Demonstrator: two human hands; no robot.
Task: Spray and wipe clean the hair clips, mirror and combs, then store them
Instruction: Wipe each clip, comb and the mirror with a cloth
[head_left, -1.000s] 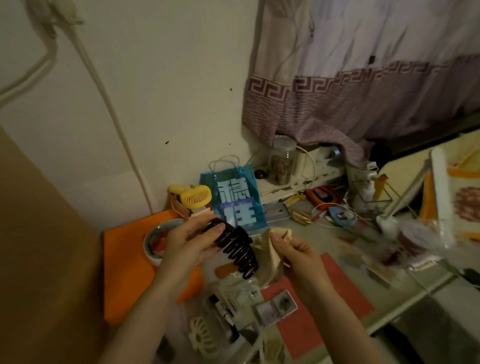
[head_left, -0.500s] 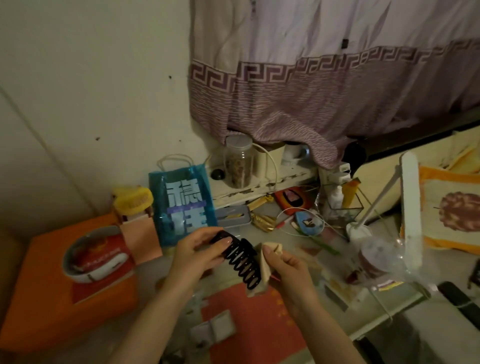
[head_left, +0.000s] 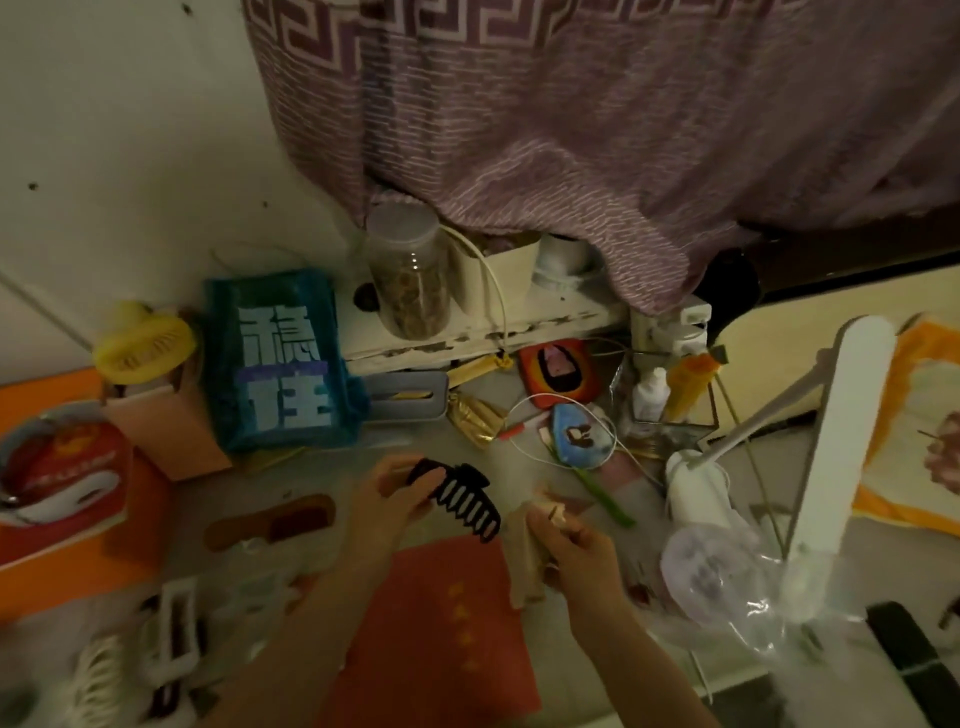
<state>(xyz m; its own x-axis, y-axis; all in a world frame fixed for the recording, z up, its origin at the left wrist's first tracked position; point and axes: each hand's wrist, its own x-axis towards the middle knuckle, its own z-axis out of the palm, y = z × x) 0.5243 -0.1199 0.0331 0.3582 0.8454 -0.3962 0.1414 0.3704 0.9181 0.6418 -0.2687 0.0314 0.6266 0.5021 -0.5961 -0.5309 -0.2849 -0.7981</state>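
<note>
Left hand (head_left: 387, 501) grips black clip (head_left: 460, 500); right hand (head_left: 574, 551) cloth (head_left: 524, 558)

A purple curtain (head_left: 597, 156) hangs over the back of the table. Below it a clear jar (head_left: 410, 273) stands on a white ledge (head_left: 519, 327). A blue bag (head_left: 280, 364) leans near a yellow fan (head_left: 143, 345). An orange box (head_left: 67, 519) sits at the left, a white lamp (head_left: 826, 447) at the right, and a red mat (head_left: 441, 634) lies in front.

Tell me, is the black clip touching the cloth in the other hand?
Apart. The head view shows pale tabletop between the black clip, held by the left hand, and the cloth gripped by the right hand.
</note>
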